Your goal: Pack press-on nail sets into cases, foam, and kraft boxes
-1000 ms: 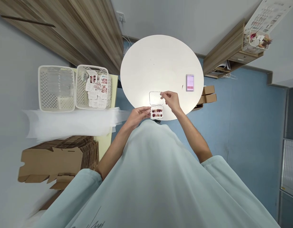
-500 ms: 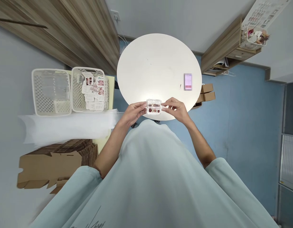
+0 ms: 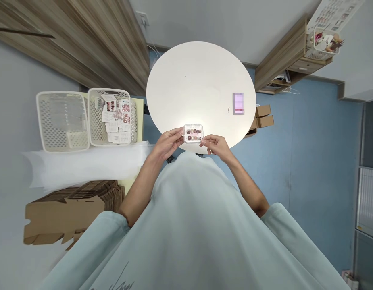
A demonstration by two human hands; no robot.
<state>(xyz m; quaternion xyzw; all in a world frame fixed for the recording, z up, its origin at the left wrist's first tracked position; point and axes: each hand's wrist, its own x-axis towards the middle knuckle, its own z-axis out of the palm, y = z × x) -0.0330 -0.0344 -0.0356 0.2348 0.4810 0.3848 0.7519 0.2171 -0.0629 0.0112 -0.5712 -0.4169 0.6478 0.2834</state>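
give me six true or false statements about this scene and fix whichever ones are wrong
1. The left hand holds the clear case by its left side. True.
2. The clear case is swung wide open. False: it looks closed.
3. Two rows of small coloured pieces show in the clear case. True.
4. The right hand has its fingertips at the near right corner of the clear case. True.
5. The white table has a square top. False: its top is rounded.
6. The pink and purple rectangle touches the clear case. False: it lies apart, farther right.
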